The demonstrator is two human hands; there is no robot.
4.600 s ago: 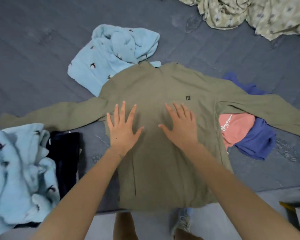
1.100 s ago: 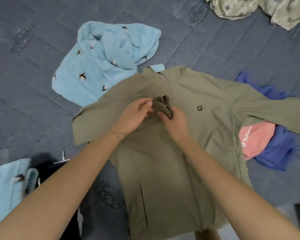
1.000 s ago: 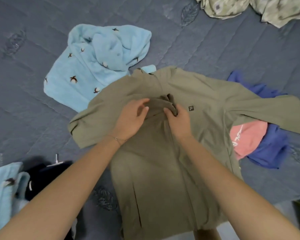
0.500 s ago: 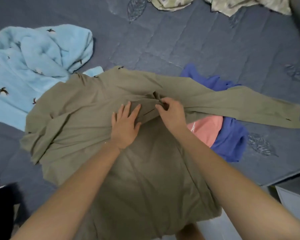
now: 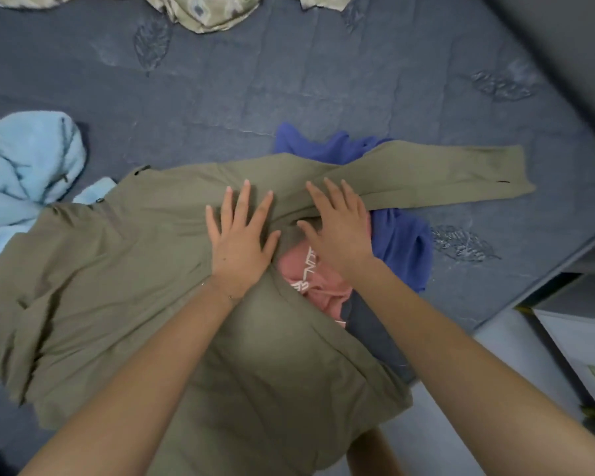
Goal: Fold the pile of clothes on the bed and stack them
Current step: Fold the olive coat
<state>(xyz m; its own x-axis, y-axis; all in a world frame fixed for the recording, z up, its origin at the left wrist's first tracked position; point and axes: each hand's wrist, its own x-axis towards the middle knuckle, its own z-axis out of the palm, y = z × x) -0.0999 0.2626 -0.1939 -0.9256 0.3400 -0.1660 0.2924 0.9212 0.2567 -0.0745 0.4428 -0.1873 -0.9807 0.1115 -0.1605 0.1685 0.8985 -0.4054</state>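
An olive long-sleeved top [image 5: 110,269] lies spread on the dark blue bed cover [image 5: 289,84], its left sleeve folded over its body. The right sleeve [image 5: 443,176] still stretches out to the right. My left hand [image 5: 241,235] lies flat with spread fingers on the chest of the top. My right hand [image 5: 337,225] rests flat beside it at the shoulder, where the sleeve begins. A pink garment [image 5: 316,286] and a purple-blue garment [image 5: 402,242] lie partly under the top at the right.
A light blue fleece garment with small bird prints [image 5: 21,173] lies at the left. A crumpled beige patterned fabric [image 5: 213,12] sits at the far edge. The bed's edge and a pale floor [image 5: 495,355] run along the lower right.
My hands have let go of the pinched cuff and now lie flat on the top. The view has swung to the right, so the top sits further left.
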